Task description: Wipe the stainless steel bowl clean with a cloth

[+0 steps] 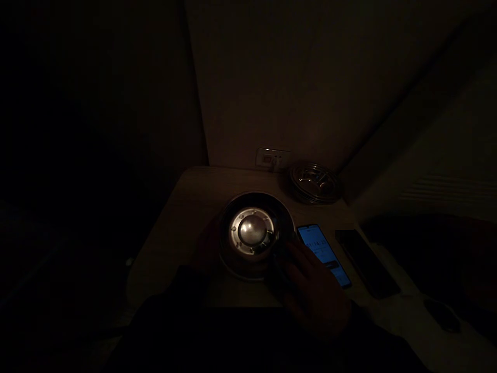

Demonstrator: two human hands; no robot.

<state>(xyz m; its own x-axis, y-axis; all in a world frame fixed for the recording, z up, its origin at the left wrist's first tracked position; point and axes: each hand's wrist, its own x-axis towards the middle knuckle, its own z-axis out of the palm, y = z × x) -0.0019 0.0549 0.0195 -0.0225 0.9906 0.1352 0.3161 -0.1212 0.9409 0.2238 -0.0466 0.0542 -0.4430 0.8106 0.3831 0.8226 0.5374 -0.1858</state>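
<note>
A round, shiny steel dish (252, 230) is in front of me on the small table, with a bright disc at its middle and a darker rim. I cannot tell which way up it is. My left hand (207, 248) lies in deep shadow at the dish's left side and seems to grip its edge; its fingers barely show. At the dish's lower right rim is my right hand (312, 290), its fingers bent over something dark that I cannot make out.
A lit phone (324, 255) showing a timer lies right of the dish. Beyond it is a dark, flat phone-like object (368, 264). Stacked steel plates (315, 182) stand at the back right of the wooden table (166, 228), near a wall socket (272, 157). The room is very dark.
</note>
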